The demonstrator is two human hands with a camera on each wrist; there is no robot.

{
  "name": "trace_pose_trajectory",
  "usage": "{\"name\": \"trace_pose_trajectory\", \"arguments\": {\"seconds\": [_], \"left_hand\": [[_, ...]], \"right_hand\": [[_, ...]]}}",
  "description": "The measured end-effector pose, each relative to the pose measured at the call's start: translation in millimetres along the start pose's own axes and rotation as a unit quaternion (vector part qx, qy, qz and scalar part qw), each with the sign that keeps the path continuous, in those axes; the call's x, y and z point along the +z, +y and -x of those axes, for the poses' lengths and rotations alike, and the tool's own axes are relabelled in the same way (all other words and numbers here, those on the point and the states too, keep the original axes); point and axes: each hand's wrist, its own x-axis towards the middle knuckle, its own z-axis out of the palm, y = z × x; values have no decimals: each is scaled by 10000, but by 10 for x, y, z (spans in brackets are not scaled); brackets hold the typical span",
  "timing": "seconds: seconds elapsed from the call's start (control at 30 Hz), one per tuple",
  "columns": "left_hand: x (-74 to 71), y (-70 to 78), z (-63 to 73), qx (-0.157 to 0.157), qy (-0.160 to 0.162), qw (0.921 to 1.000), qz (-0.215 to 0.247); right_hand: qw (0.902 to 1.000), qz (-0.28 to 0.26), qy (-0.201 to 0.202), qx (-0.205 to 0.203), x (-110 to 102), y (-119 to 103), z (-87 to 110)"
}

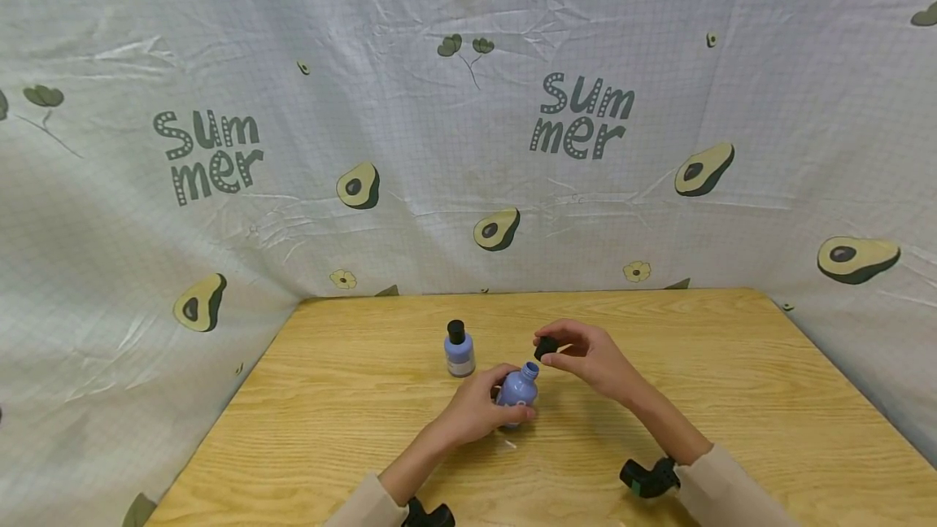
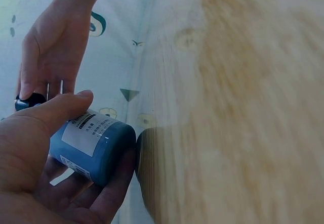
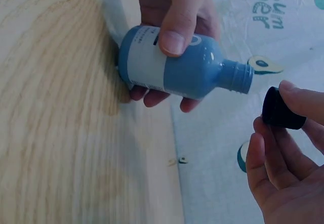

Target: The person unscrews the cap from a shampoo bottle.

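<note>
My left hand (image 1: 479, 407) grips a blue-violet bottle (image 1: 518, 390) around its body, thumb across the white label. The bottle leans to the right, and its bare threaded neck (image 3: 238, 77) shows with no cap on it. Between thumb and fingers, my right hand (image 1: 586, 354) pinches a black cap (image 3: 280, 109). In the right wrist view the cap is just apart from the bottle's mouth, its open end turned toward it. A second blue-violet bottle (image 1: 459, 354), with a black cap on, stands upright behind my left hand.
Both hands work over a light wooden table (image 1: 329, 397). A pale cloth (image 1: 410, 104) printed with avocados hangs behind and along the sides. A small clear scrap (image 1: 507, 446) lies on the table just in front of the held bottle.
</note>
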Motion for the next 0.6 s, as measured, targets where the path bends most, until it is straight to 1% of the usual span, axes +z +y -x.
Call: {"name": "trace_pose_trajectory", "arguments": {"seconds": [0.33,0.6], "left_hand": [[3,-14,-16,-69,-26,10000,12],[-1,3,-13,-182,-24,9998,12]], "right_hand": [[9993,227,298,38,-194,89,-6],[9981,345,421,305,-313,172,26]]}}
